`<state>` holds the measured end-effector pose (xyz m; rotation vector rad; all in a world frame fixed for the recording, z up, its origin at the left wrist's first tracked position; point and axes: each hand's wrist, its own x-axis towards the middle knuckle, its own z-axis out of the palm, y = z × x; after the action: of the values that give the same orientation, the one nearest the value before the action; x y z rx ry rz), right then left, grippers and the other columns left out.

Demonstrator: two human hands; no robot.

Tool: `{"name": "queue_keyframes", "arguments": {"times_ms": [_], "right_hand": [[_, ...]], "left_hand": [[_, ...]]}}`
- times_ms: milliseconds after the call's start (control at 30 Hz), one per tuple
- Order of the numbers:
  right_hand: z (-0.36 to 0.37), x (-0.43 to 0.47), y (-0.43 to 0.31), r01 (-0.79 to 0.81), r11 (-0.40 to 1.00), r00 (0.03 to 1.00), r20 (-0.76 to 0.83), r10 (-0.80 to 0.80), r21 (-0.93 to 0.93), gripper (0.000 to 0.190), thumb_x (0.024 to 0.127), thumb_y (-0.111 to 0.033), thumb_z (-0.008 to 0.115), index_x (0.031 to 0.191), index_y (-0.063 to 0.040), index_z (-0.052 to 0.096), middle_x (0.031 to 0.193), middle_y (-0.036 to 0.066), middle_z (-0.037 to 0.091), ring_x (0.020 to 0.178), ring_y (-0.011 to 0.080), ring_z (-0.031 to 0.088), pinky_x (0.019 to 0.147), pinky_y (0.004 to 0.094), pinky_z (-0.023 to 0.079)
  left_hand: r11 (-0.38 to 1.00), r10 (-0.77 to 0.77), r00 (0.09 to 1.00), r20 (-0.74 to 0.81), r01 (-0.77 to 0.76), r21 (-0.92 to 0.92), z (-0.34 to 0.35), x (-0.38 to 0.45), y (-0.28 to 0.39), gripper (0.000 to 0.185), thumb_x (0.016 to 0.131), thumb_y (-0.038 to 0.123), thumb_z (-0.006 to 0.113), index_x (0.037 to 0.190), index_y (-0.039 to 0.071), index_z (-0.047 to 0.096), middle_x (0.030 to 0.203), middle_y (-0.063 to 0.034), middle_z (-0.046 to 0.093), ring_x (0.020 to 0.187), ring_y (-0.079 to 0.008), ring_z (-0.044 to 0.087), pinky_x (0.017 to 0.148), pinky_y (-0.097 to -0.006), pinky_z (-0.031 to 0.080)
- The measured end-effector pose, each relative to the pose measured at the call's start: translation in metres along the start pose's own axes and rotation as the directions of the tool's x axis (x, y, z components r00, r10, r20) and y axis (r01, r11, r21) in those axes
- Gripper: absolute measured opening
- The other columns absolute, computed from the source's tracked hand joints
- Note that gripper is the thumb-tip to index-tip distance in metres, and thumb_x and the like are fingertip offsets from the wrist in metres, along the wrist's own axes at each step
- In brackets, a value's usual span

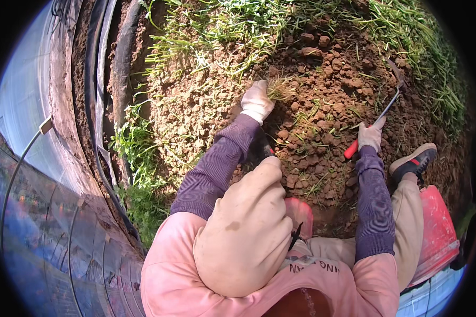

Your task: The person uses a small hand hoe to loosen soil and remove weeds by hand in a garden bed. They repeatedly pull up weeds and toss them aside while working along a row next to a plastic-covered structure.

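My left hand (258,100), in a whitish glove, is low over the crumbly brown soil, its fingers at a small tuft of dry grass or roots (281,89). Whether it grips the tuft is hard to see. My right hand (370,134), also gloved, is closed around a hand hoe (389,104) near its red grip. The hoe's metal shaft runs up to a dark, soil-stained blade that rests on or near the ground at the right. Cut green stems (313,119) are scattered on the soil between both hands.
Heaps of green plants (238,23) lie across the far side and right. Leafy plants (137,146) grow at the left beside dark plastic sheeting (123,59). A red plastic tub or stool (436,233) is beside my leg, near my shoe (414,161).
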<state>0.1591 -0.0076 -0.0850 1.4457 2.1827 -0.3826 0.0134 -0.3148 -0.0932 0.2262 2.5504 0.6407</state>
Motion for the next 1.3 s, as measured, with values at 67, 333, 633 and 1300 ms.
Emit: {"name": "queue_keyframes", "arguments": {"times_ms": [67,333,633,1300], "right_hand": [[-0.001,-0.002,-0.007,-0.001,1.0,1.0,-0.002,0.001,0.012,0.086,0.082,-0.033,0.057,0.147,-0.014,0.003,0.12,0.025,0.053,0.104,0.0385,0.057,0.089,0.0474,0.046],[0.0,-0.002,-0.006,-0.007,1.0,1.0,-0.003,0.007,0.011,0.088,0.081,-0.032,0.058,0.147,-0.015,0.002,0.122,0.025,0.052,0.105,0.0381,0.057,0.089,0.0469,0.046],[-0.001,-0.005,-0.008,0.005,1.0,1.0,-0.01,-0.005,0.03,0.087,0.08,-0.031,0.059,0.147,-0.013,0.006,0.118,0.025,0.055,0.104,0.0384,0.057,0.091,0.0465,0.044],[0.0,0.0,-0.002,-0.018,1.0,1.0,0.003,0.018,-0.02,0.087,0.081,-0.034,0.057,0.147,-0.015,0.004,0.118,0.023,0.055,0.101,0.0372,0.059,0.087,0.0474,0.046]], "left_hand": [[0.981,0.192,0.974,-0.12,-0.192,0.005,0.012,-0.003,-0.014,0.023,0.069,0.008,0.059,0.091,0.004,0.053,0.088,-0.0199,0.062,0.08,-0.0364,0.063,0.07,-0.0405,0.05],[0.929,-0.075,0.975,0.209,0.145,-0.341,-0.006,0.02,0.004,0.063,0.068,0.014,0.068,0.125,-0.003,0.046,0.111,-0.0238,0.06,0.102,-0.0342,0.06,0.089,-0.0357,0.047],[0.76,-0.237,0.956,0.172,0.072,0.646,-0.079,0.061,0.004,0.057,0.078,0.021,0.065,0.129,0.011,0.043,0.102,-0.0168,0.061,0.092,-0.0309,0.063,0.077,-0.0385,0.052],[0.98,0.084,0.938,0.338,-0.017,-0.197,-0.026,0.008,0.042,0.038,0.069,0.019,0.072,0.103,0.006,0.061,0.091,-0.0128,0.066,0.084,-0.0246,0.063,0.08,-0.0327,0.048]]}}
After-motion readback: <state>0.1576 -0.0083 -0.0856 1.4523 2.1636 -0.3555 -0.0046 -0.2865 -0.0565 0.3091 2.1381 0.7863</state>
